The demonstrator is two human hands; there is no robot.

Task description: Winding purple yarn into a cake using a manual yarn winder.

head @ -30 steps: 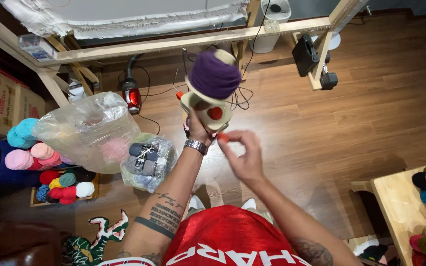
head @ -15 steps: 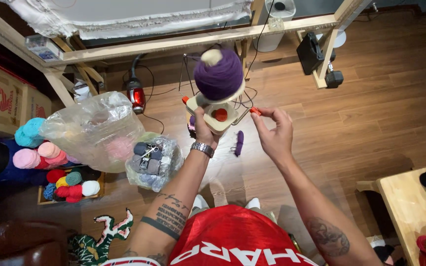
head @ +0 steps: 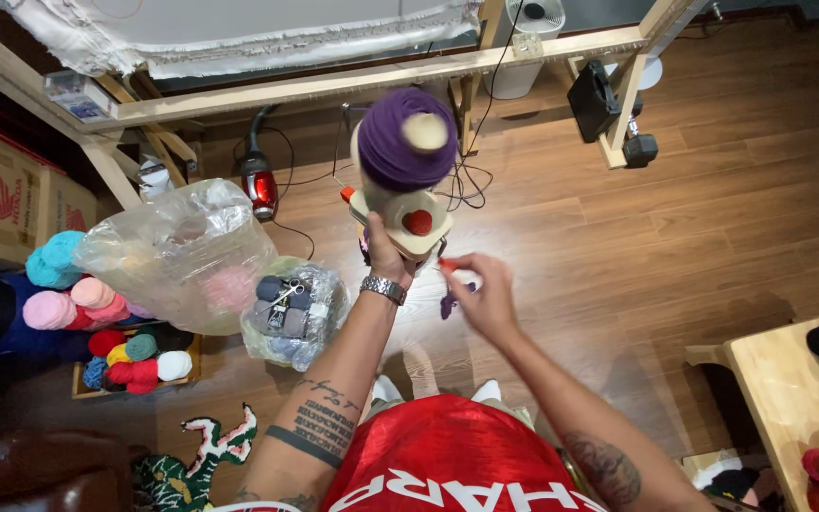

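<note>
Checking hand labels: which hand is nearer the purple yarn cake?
Left. The left hand grips the winder base just under the purple yarn cake; the right hand is lower, off to the side, at the crank.

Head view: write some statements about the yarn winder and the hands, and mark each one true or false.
1. The left hand holds up the yarn winder. True.
2. The yarn wound on the winder is green. False: it is purple.
3. The right hand pinches a small red crank knob beside the winder. True.
4. The wristwatch sits on the right wrist. False: it is on the left wrist.
5. The clear plastic bag lies to the right of the hands. False: it lies to their left.
</note>
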